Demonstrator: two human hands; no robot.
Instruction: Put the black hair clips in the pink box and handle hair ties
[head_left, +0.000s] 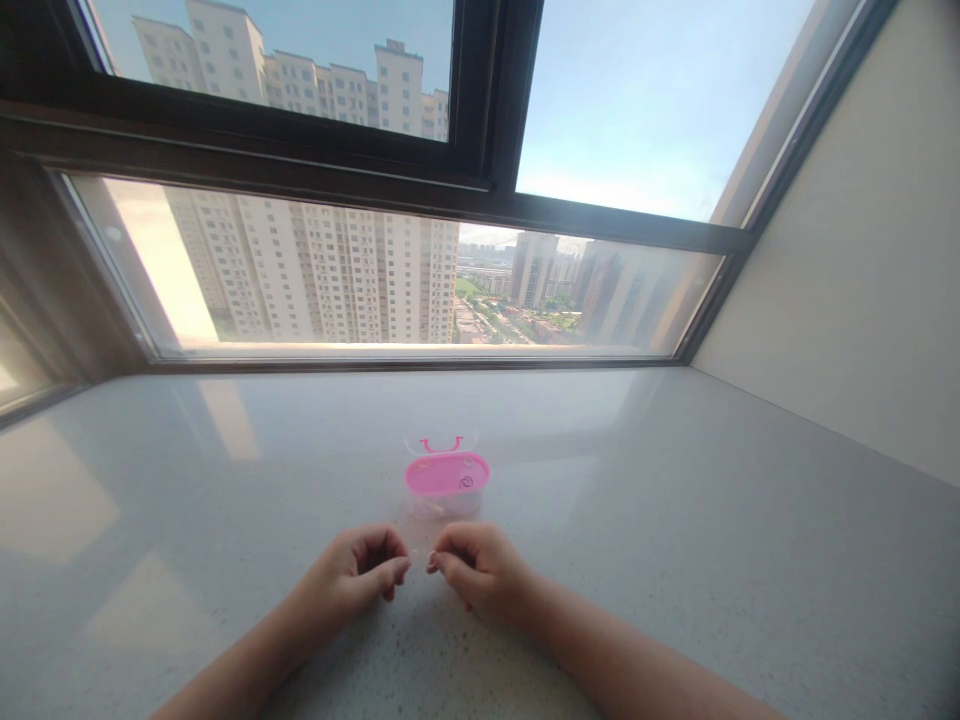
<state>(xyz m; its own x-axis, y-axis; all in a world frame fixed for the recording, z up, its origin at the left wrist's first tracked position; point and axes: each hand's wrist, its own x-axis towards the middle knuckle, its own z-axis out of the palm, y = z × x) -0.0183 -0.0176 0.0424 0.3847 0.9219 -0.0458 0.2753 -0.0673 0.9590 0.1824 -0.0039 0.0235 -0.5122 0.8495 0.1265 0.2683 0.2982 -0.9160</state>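
Observation:
A small pink box with a clear open lid and a pink clasp stands on the grey stone sill, just beyond my hands. My left hand and my right hand rest on the sill side by side, fingers curled, thumbs and forefingers pinched toward each other. Between the two pinches lies something tiny and clear that I cannot make out. Both hands sit about a hand's width in front of the box, not touching it.
A wide window with a dark frame runs along the far edge of the sill; tall buildings show outside. A beige wall closes the right side. A window frame also borders the left.

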